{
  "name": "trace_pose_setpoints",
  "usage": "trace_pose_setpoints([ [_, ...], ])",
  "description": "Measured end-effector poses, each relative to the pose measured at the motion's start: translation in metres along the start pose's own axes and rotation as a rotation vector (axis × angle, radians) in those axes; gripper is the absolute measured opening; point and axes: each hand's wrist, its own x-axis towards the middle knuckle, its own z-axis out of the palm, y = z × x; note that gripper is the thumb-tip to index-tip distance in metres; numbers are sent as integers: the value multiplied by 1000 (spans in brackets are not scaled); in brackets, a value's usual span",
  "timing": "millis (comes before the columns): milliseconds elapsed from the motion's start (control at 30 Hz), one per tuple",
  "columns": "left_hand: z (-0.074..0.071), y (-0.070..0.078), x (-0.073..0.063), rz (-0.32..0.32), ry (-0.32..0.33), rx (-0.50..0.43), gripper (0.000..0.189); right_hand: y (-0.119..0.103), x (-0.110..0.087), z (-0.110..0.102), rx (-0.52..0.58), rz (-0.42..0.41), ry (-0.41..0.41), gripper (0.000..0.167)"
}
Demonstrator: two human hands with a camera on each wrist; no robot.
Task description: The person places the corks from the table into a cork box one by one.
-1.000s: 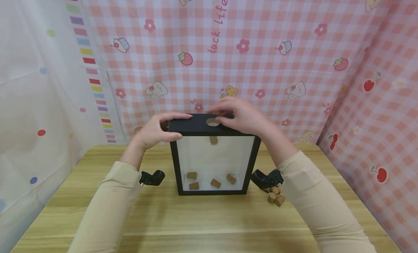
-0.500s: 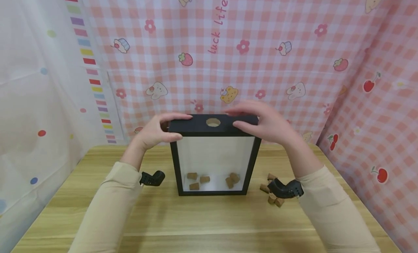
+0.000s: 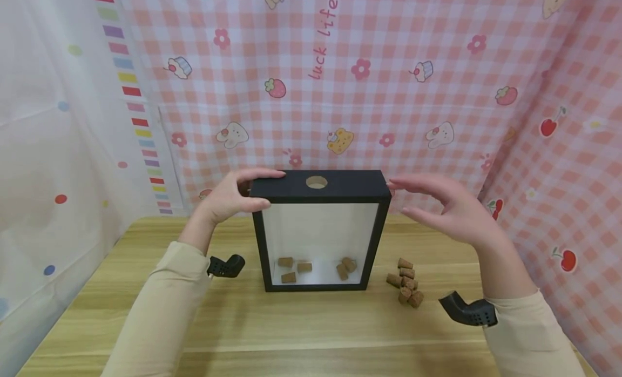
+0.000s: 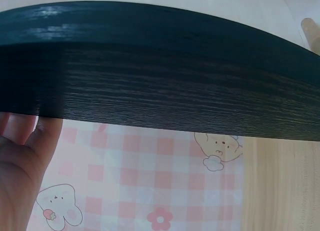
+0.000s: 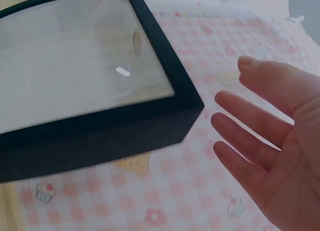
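Observation:
A black-framed box (image 3: 340, 189) with a clear front and a round hole in its top stands upright on the table. Several corks (image 3: 289, 277) lie on its floor inside. My left hand (image 3: 233, 196) grips the box's top left corner, thumb at the front and fingers over the back; in the left wrist view its fingers (image 4: 47, 136) touch the black side panel (image 4: 165, 86). My right hand (image 3: 449, 207) hovers in the air just right of the box, holding nothing. In the right wrist view that hand (image 5: 280, 136) has its fingers spread, apart from the frame corner.
A small pile of loose corks (image 3: 407, 282) lies on the wooden table (image 3: 311, 334) to the right of the box. A pink checked cloth (image 3: 389, 107) hangs behind and at the right, a white dotted one (image 3: 58, 150) at the left. Black camera mounts (image 3: 468, 311) sit on both wrists.
A cork seen below the hole has dropped to the box's floor, where corks have shifted. My right hand has moved from the hole to the right, off the box. The left hand stays put.

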Motion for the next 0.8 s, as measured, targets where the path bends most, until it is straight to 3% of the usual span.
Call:
trace_pose_setpoints([
  [233,0,1,-1,3,1,-4,51,14,-35,1,39,63,31,63],
  [400,0,0,-1,-5,2,-7,50,23,-61,5,65,163,39,59],
  [667,1,3,-1,-6,5,9,51,46,-97,23,132,170,22,59],
  [800,0,1,-1,-8,4,1,51,56,-116,34,152,246,14,56],
])
